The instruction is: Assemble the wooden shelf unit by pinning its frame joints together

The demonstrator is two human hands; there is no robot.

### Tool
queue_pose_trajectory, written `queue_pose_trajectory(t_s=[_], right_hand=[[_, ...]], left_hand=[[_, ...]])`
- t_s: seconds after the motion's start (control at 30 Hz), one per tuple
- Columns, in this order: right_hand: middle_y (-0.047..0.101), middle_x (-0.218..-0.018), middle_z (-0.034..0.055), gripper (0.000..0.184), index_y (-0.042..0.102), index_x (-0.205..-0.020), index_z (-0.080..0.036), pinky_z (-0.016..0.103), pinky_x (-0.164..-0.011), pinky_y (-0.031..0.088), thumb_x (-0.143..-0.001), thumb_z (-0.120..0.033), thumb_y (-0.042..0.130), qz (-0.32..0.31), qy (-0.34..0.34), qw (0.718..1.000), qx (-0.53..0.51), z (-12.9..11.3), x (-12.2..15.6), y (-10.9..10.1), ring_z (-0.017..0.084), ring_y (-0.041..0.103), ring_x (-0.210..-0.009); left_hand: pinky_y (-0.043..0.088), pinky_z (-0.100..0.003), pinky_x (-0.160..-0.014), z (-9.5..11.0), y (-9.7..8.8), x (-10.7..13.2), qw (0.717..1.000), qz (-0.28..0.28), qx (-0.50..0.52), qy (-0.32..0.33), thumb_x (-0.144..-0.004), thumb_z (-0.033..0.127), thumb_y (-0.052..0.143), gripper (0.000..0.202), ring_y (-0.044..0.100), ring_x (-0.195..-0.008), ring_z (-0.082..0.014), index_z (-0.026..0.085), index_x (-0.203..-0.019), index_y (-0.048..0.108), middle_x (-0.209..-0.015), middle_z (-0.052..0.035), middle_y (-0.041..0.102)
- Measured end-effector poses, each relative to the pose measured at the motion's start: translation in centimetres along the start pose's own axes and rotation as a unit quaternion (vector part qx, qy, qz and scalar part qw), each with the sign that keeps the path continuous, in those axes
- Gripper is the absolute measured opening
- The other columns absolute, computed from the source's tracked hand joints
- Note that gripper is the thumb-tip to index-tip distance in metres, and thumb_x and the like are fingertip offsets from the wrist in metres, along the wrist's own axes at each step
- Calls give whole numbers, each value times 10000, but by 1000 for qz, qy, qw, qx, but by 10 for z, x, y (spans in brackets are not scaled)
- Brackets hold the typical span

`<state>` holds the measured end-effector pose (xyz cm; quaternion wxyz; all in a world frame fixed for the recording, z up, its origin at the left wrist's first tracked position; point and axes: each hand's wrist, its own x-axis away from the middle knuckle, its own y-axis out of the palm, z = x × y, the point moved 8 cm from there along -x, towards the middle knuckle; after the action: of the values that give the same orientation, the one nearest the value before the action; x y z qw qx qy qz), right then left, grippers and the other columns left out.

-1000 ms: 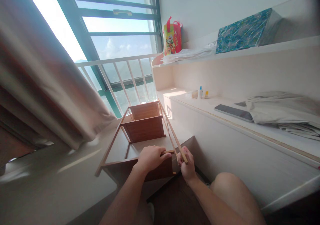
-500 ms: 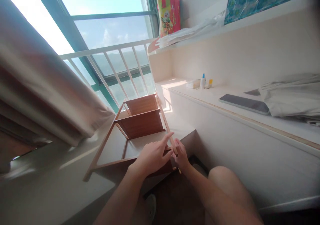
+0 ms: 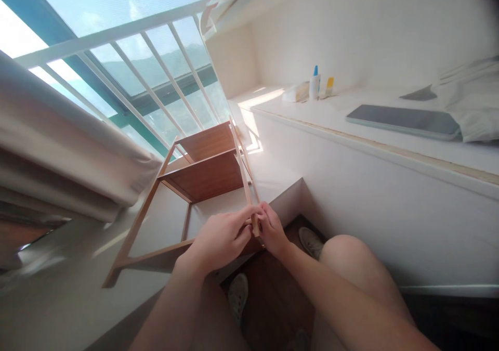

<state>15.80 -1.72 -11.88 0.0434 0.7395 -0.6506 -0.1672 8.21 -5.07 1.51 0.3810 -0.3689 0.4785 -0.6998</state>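
Note:
A brown wooden shelf rack (image 3: pixel 205 177) with several boards lies tilted in front of me, its far end by the window railing. My left hand (image 3: pixel 224 236) is closed, its thumb and fingers around the near end of the rack's right-hand leg (image 3: pixel 255 225). From the other side my right hand (image 3: pixel 273 230) grips the same leg end, its fingertips meeting those of the left. Whatever small part may lie between the fingers is hidden. The lowest board (image 3: pixel 163 257) runs behind my left hand and wrist.
A white ledge (image 3: pixel 335 125) at right holds a dark flat tablet-like slab (image 3: pixel 405 121), a blue-capped bottle (image 3: pixel 314 83), a yellow-capped bottle (image 3: pixel 329 87) and folded cloth (image 3: pixel 475 104). A curtain (image 3: pixel 78 158) hangs at left. White railing (image 3: pixel 117 31) crosses the window. My shoes (image 3: pixel 237 294) rest on the dark floor.
My view has dipped and come closer. The left index finger, stretched out along the leg before, has curled in around the leg end. Both hands have drawn together there.

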Motion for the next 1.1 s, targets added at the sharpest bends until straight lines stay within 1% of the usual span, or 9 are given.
queue_pose_trajectory(t_s=[0.13, 0.2, 0.27, 0.3, 0.37, 0.43, 0.53, 0.77, 1.1], right_hand=[[508, -665, -31, 256, 479, -882, -229, 278, -601, 373, -1015, -431, 394, 59, -53, 992, 102, -20, 0, -18, 144, 486, -605], [529, -700, -23, 202, 462, -925, -228, 284, -626, 378, -1026, -386, 385, 84, -89, 984, 132, -35, 2, -29, 146, 507, -627], [496, -693, -36, 151, 455, -954, -228, 278, -610, 361, -1022, -357, 411, 91, -120, 977, 153, -51, 5, -38, 135, 474, -603], [477, -681, -44, 136, 460, -963, -228, 272, -593, 347, -1017, -348, 430, 77, -127, 976, 160, -57, 6, -40, 128, 448, -584], [480, -670, -50, 127, 479, -958, -225, 257, -569, 332, -1011, -339, 458, 8, -125, 979, 158, -65, 9, -38, 117, 431, -567], [519, -667, -51, 128, 508, -951, -220, 244, -570, 342, -1001, -337, 490, -62, -114, 980, 151, -70, 11, -33, 110, 448, -565], [591, -707, -35, 142, 538, -928, -211, 239, -608, 376, -986, -339, 524, -116, -112, 974, 158, -76, 13, -30, 112, 505, -601], [596, -703, -19, 194, 592, -906, -201, 242, -620, 371, -1000, -340, 494, -178, -126, 949, 227, -85, 9, -30, 118, 504, -610], [518, -670, -47, 229, 554, -843, -201, 223, -592, 361, -994, -362, 498, -208, -89, 955, 190, -85, 3, -22, 102, 440, -595]], left_hand=[[448, -277, -781, 3, -1, -1, 1000, -10, 22, 4, -985, 354, 358, 350, 676, -870, -207, 347, -1260, 575, -955, 16, 736], [439, -278, -764, 5, -1, -2, 1000, -10, 24, 5, -986, 437, 385, 340, 670, -857, -207, 335, -1252, 571, -925, 19, 731], [421, -275, -726, 5, 0, -2, 1000, -12, 19, 0, -963, 526, 441, 366, 661, -825, -207, 328, -1246, 563, -871, 27, 719], [410, -273, -709, 4, 1, -3, 1000, -13, 17, -4, -950, 552, 463, 384, 657, -812, -205, 330, -1249, 558, -852, 33, 713], [399, -269, -695, 3, 3, -4, 1000, -16, 19, -13, -940, 570, 484, 405, 656, -807, -198, 345, -1271, 546, -860, 41, 716], [406, -268, -712, 1, 4, -4, 999, -20, 28, -19, -934, 575, 498, 425, 662, -835, -197, 363, -1301, 535, -914, 42, 727], [424, -271, -751, -3, 5, -6, 999, -21, 40, -30, -901, 618, 532, 496, 670, -897, -212, 379, -1336, 527, -970, 34, 733], [449, -268, -800, -4, 5, -7, 997, -17, 65, -35, -837, 673, 593, 614, 681, -1010, -228, 437, -1394, 486, -1061, 55, 740], [442, -268, -770, 0, 3, -7, 998, -3, 48, -26, -842, 682, 581, 620, 685, -1001, -226, 434, -1401, 480, -1055, 59, 743]])
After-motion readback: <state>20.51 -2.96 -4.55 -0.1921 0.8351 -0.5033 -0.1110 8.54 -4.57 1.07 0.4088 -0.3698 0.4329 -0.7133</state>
